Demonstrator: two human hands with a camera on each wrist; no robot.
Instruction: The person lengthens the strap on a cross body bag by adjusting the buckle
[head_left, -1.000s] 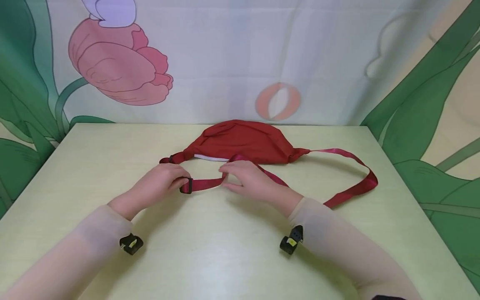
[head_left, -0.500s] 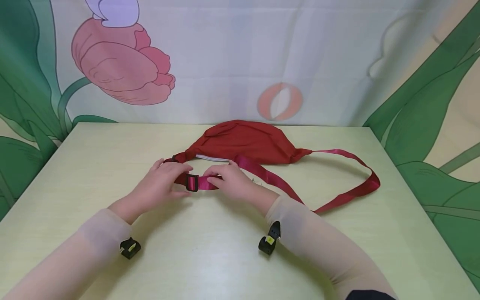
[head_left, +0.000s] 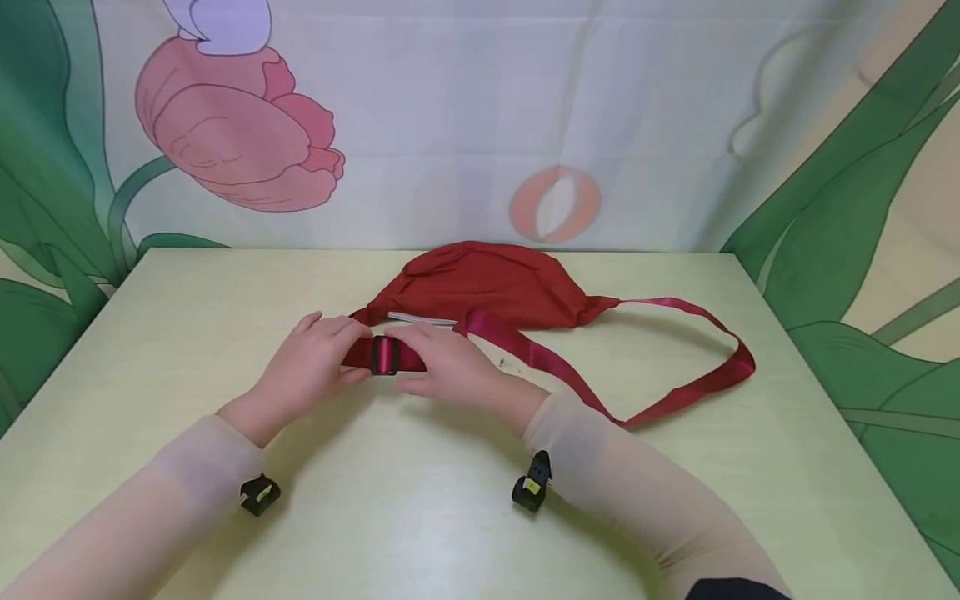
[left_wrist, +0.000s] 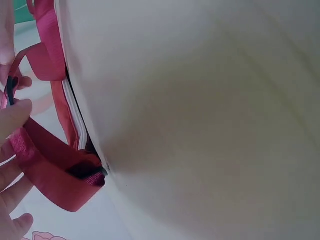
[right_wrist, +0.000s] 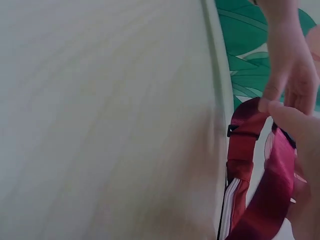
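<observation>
A red waist bag lies at the table's far edge, its white zip facing me. In the head view a black slider buckle on its dark red strap is held up between both hands. My left hand grips the strap just left of the buckle. From the other side my right hand pinches the strap close to the buckle. The left wrist view shows the strap looping below the left thumb. Some fingertips are hidden behind the strap.
The strap's long slack part curves over the right side of the pale table. A printed cloth hangs directly behind the table. A small black camera is strapped to each wrist.
My right hand has moved left along the strap, up to the buckle. The buckle has risen slightly and turned to face me. The bag stays put.
</observation>
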